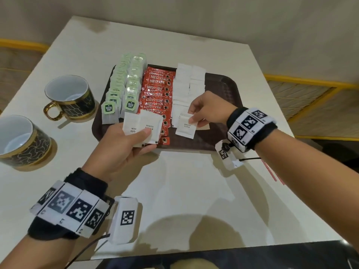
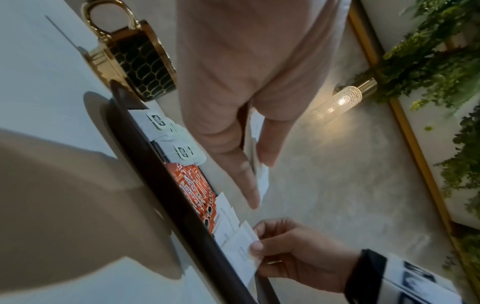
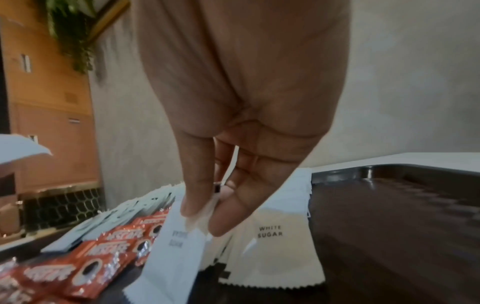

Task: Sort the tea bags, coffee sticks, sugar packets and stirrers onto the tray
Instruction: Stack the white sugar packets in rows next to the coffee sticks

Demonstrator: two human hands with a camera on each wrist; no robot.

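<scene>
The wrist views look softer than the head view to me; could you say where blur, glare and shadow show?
Head view: sharp, packet print readable, soft shadows on the table. Left wrist view: the left hand blurred up close, glare from a wall lamp. Right wrist view: the right hand and coffee sticks blurred, "WHITE SUGAR" on a tray packet legible.

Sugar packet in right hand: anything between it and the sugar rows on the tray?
Nothing visible. The right hand pinches the sugar packet directly over the near end of the sugar rows; the tray is bare beside them.

White table (image 1: 186,191): tray (image 1: 223,84), 2 cups (image 1: 70,98).
</scene>
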